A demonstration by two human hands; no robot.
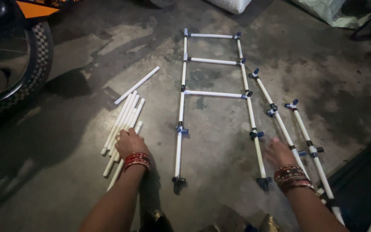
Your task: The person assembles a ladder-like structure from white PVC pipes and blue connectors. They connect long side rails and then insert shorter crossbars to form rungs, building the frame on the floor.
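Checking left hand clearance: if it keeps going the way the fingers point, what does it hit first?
The left hand already rests on the bundle of white pipes, so it meets those first. Beyond them lies the single pipe, though depth is unclear.

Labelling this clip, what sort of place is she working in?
Probably a garage or workshop floor: stained bare concrete floor, a parked bike's knobbly tyre, and sacks against the far edge.

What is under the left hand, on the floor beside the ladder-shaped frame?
Under the left hand lies a bundle of loose white pipes on the concrete floor. The hand covers their middle parts, so it is hidden whether the fingers grip one.
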